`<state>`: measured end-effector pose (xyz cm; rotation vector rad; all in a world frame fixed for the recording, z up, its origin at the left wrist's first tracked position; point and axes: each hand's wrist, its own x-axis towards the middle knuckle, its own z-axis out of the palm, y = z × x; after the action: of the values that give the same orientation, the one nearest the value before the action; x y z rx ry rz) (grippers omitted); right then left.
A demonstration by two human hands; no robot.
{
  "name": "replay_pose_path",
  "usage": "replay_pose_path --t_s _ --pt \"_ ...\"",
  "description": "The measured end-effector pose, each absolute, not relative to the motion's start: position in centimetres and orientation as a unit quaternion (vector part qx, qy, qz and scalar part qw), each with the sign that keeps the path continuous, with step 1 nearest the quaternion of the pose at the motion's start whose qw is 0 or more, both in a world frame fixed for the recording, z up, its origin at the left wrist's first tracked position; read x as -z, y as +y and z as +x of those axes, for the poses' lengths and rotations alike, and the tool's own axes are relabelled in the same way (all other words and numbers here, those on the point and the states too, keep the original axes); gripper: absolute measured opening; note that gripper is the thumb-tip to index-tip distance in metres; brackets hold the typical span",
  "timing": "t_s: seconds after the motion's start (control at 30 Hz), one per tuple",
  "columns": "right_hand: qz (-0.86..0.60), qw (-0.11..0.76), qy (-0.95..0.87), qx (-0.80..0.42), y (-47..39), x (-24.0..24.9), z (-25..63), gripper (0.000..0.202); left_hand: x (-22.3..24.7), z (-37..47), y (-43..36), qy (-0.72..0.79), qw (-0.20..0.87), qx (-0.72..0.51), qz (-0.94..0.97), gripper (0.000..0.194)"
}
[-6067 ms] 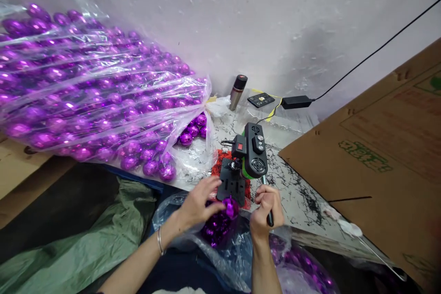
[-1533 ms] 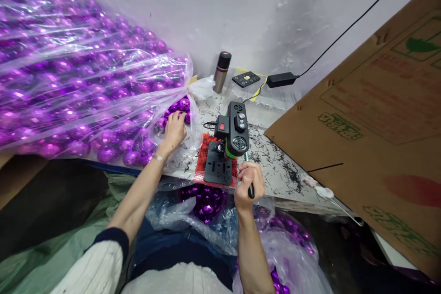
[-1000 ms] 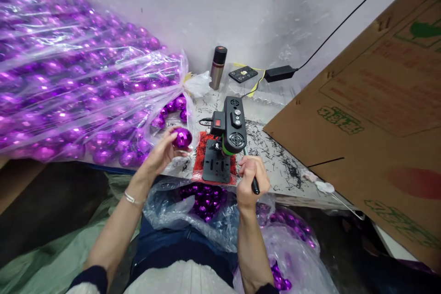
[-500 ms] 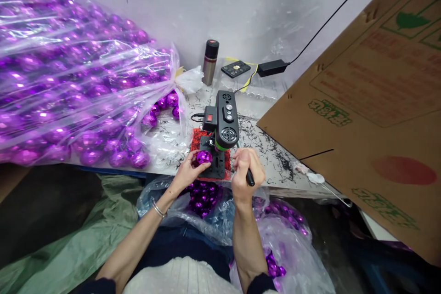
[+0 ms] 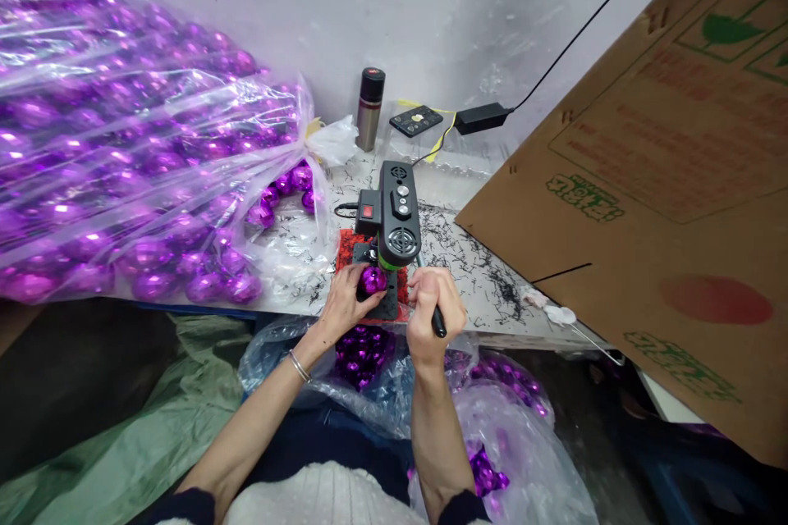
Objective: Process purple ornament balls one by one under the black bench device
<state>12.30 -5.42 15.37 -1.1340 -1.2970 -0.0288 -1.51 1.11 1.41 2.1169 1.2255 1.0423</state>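
Observation:
A shiny purple faceted ball sits between the thumb and fingers of my left hand, at the front of a small black bench drill press. The ball is over the press's dark base plate, which rests on a red mat. The drill head partly overhangs the ball's far side, and the bit is hidden from me. My right hand is wrapped round the black-ended lever at the right side of the press.
A tied clear bag of purple balls fills the left. Black shavings litter the white table. Behind stand a thermos, a phone and a power adapter. A large carton leans at right; an open bag of balls hangs below.
My left hand has brought the purple ball slightly further in under the drill head. My right hand stays on the lever. The whole view has shifted a little.

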Motion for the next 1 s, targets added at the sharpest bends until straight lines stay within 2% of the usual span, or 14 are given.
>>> replay_pose_path --t_s 0.27,0.63,1.0 --pt "-0.499 0.648 -0.575 0.035 -5.6 -14.3 12.3 0.035 -0.5 -0.3 1.8 0.441 0.251 -0.366 0.78 0.061" --pt "-0.472 0.676 -0.559 0.087 -5.0 -8.7 11.9 0.036 -0.5 -0.2 1.4 0.443 0.258 -0.346 0.786 0.062" --pt "-0.436 0.69 -0.566 0.112 -4.2 -8.4 12.0 0.038 -0.4 -0.3 1.2 0.432 0.245 -0.351 0.794 0.063"
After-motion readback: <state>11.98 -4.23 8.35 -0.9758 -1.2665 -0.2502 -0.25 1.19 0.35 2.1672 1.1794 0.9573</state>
